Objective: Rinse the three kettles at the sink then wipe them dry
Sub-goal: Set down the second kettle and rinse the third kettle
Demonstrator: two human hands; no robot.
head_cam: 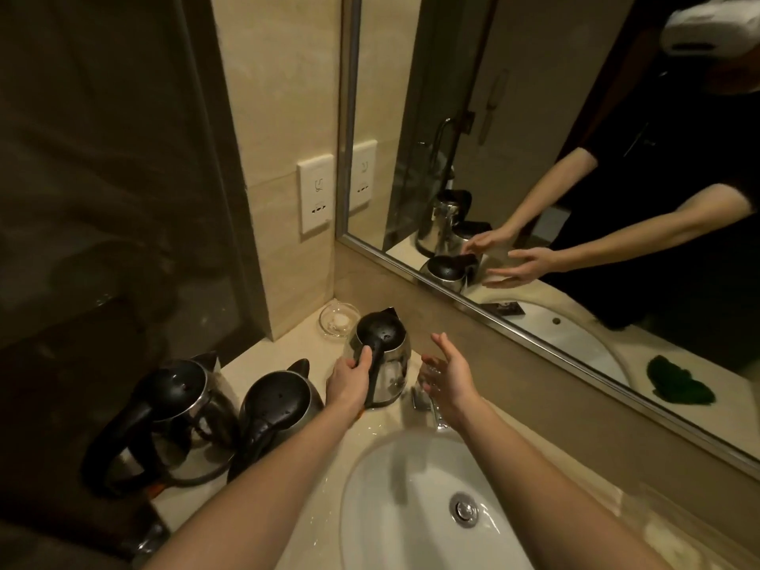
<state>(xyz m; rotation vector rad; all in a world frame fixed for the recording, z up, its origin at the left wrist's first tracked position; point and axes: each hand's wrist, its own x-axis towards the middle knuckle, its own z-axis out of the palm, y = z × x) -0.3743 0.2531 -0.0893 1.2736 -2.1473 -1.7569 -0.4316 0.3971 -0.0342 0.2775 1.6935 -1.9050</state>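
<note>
Head view: left hand grips the black handle of an upright rounded steel kettle.
Kettle stands just behind the left rim of the white oval sink basin. Right hand is open with fingers spread, just right of the kettle. Two more black-lidded steel kettles stand left of the sink, one nearer and one farther.

No legible text or labels anywhere.

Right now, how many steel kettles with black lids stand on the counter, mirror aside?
3: back kettle beside the tap, handle gripped by the left hand; middle kettle; left kettle at the counter end. None seems hidden.
</note>
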